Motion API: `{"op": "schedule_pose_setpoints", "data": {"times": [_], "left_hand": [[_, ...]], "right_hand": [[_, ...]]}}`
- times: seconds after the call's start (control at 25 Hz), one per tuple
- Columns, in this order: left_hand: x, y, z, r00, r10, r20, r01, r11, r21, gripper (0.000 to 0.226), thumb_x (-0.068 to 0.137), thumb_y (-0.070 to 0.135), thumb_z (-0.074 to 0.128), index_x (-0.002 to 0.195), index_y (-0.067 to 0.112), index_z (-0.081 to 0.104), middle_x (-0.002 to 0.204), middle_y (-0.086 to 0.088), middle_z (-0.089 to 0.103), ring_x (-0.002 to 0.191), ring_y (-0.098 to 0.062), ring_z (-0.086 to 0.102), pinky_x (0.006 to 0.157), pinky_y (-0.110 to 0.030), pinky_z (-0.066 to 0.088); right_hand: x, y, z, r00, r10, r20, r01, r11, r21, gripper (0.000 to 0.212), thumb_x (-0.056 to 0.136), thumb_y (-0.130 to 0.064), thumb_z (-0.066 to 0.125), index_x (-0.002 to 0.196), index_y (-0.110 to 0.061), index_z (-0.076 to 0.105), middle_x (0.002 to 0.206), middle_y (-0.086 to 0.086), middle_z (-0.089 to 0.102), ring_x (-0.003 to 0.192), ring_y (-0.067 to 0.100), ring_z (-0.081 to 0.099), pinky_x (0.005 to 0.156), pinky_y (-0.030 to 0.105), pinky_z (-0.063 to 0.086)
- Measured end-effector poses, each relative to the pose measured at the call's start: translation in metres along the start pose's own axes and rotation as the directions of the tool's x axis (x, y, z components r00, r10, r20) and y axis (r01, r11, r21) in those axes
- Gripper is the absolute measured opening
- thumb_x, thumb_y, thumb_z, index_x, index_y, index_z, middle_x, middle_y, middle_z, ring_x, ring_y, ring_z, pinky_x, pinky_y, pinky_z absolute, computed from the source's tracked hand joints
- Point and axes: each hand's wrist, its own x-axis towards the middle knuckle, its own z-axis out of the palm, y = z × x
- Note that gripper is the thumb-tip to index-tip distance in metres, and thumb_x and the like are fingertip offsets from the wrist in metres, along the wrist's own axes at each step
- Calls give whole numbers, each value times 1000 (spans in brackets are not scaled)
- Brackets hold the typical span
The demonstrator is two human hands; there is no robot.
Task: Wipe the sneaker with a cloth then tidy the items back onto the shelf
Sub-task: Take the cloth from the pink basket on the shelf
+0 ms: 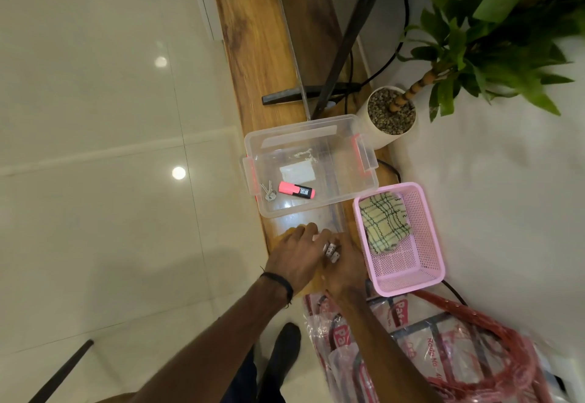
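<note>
On the wooden shelf (253, 38), both hands (319, 257) press together on something hidden; folded checked cloth (384, 222) lies just right, nearer the right hand (343, 266).

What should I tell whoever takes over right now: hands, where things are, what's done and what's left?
Left hand and right hand: both down together on a yellowish item on the wooden shelf; what they grip is hidden.
Clear plastic box: open on the shelf, holding keys and a pink highlighter.
Pink basket: beside the box, with a folded checked cloth inside.
Sneaker: not in view, so wiping cannot be confirmed.
Left: finish with the item under the hands, then tidy remaining things onto the shelf.
</note>
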Motion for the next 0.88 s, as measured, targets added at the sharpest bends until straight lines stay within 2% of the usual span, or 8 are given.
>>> {"op": "schedule_pose_setpoints", "data": {"times": [0.08, 0.16, 0.24, 0.28, 0.4, 0.52, 0.72, 0.88], "left_hand": [[-8, 6, -24, 999, 33, -32, -35, 997, -73, 40, 101, 24, 54, 140, 17, 51, 137, -10, 57, 119, -29, 59, 99, -39, 50], [-15, 6, -61, 983, 69, -167, -87, 991, -99, 36, 98, 31, 58, 132, 18, 58, 129, -5, 63, 109, -23, 64, 87, -35, 55], [-6, -3, -97, 940, 64, -336, -97, 992, -81, 34, 95, 32, 65, 126, 19, 60, 122, -3, 66, 102, -20, 65, 76, -32, 57], [5, -9, -113, 932, 33, -360, -64, 995, -75, 35, 95, 31, 66, 127, 19, 58, 124, -3, 64, 104, -20, 64, 76, -32, 57], [51, -28, -139, 964, -109, -244, 116, 993, 13, 40, 99, 25, 62, 136, 17, 51, 132, -7, 58, 113, -26, 58, 85, -38, 53], [90, -41, -128, 994, -83, -78, 100, 963, 251, 48, 98, 14, 63, 142, 13, 44, 132, -13, 56, 112, -31, 60, 87, -41, 53], [108, -58, -109, 996, -70, 51, 35, 866, 499, 54, 97, 11, 65, 146, 10, 43, 129, -13, 58, 111, -32, 62, 84, -40, 53], [119, -70, -107, 995, -46, 90, -15, 817, 576, 50, 97, 13, 65, 142, 9, 45, 131, -13, 56, 113, -32, 61, 87, -39, 52]], "right_hand": [[-4, -8, -6, 1000, 8, -11, -7, 999, 53, 32, 81, -53, 56, 103, -30, 53, 95, -6, 64, 88, 18, 65, 80, 39, 59], [-12, -26, -20, 997, 70, -19, -66, 984, 164, 28, 81, -42, 63, 104, -27, 56, 94, -4, 65, 87, 18, 66, 76, 40, 60], [-19, -34, -29, 991, 133, -14, -124, 952, 282, 26, 82, -26, 70, 102, -35, 56, 91, -7, 66, 84, 14, 68, 69, 40, 62], [-22, -38, -34, 987, 163, 18, -159, 929, 334, 32, 82, -20, 73, 101, -39, 56, 92, -8, 67, 83, 15, 70, 66, 40, 63], [-35, -60, -64, 980, 191, 53, -191, 833, 519, 37, 83, -11, 80, 101, -37, 60, 96, -8, 69, 82, 16, 72, 58, 34, 63], [-39, -86, -115, 991, 132, -2, -105, 795, 597, 33, 85, -10, 79, 107, -27, 62, 99, -13, 69, 83, 7, 71, 55, 22, 58], [10, -116, -171, 989, -129, -75, 147, 915, 375, 35, 86, -15, 78, 111, -31, 60, 97, -24, 64, 86, -5, 66, 65, 20, 58], [71, -128, -168, 940, -332, 77, 329, 943, 40, 35, 87, -15, 75, 116, -24, 57, 108, -11, 64, 89, 5, 64, 72, 19, 54]]}}
